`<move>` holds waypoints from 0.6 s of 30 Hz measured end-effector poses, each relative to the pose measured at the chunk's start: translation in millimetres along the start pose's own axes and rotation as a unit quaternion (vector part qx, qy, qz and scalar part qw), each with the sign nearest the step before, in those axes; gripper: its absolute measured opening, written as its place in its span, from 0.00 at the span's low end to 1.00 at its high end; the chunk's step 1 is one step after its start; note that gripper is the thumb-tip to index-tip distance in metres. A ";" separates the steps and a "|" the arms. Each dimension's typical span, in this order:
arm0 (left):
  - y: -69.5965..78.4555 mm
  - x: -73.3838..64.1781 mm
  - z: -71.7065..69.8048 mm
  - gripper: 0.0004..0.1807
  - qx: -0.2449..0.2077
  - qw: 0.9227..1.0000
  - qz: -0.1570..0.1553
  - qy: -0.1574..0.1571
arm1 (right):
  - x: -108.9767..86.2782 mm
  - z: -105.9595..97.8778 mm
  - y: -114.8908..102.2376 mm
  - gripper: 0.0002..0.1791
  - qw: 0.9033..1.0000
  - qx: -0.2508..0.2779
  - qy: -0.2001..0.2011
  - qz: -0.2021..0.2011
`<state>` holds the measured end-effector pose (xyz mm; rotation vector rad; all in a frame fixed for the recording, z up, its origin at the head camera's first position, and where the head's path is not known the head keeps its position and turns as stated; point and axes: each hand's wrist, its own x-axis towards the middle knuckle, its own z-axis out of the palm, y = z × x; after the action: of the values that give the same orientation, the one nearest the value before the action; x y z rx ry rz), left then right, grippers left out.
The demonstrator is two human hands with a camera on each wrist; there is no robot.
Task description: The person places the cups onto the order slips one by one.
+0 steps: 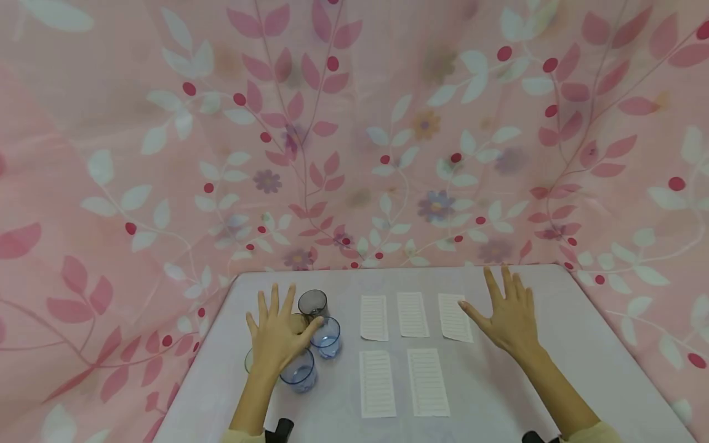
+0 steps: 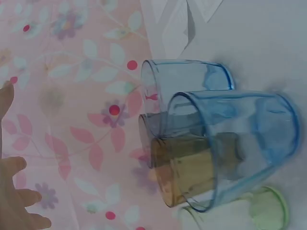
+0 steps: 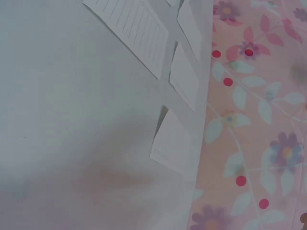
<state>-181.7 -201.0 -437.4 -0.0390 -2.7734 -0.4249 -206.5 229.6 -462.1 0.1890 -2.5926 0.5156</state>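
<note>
— Flowered pink cloth point(image 1: 410, 184) rises beyond the five paper slips point(image 1: 429, 383), white table point(image 1: 482, 400) under them. Where are the glasses point(image 1: 328, 339)?
— Clustered left of the slips. The left hand point(image 1: 276, 338), fingers spread, overlaps the glasses in the head view.
— And the right hand point(image 1: 512, 319)?
— Right of the slips, also spread, its thumb overlapping one there.

Pale yellow sleeves point(image 1: 594, 433), a black rounded device point(image 1: 279, 430) by each wrist.

The white table point(image 1: 581, 332) bears blue, grey, amber and green glasses point(image 1: 329, 341) and white lined papers point(image 1: 378, 384), with pink floral cloth point(image 1: 410, 80) behind it.
</note>
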 end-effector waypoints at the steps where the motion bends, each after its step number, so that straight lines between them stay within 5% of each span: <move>1: -1.9 -3.8 -0.2 0.51 -0.008 1.000 -0.003 0.005 | -0.4 1.0 -0.2 0.48 1.000 0.009 0.006 -0.006; 10: -12.7 -35.0 3.7 0.46 -0.083 0.992 0.008 0.099 | -2.4 12.6 -6.8 0.41 0.992 0.104 0.048 -0.056; 18: -8.1 -56.9 17.8 0.39 -0.183 0.968 0.071 0.154 | -2.7 23.6 -19.9 0.40 0.989 0.138 0.032 -0.051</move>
<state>-134.3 -202.2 -474.5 -0.2367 -2.3376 -0.8240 -210.0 202.1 -476.1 0.3876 -2.4259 0.8274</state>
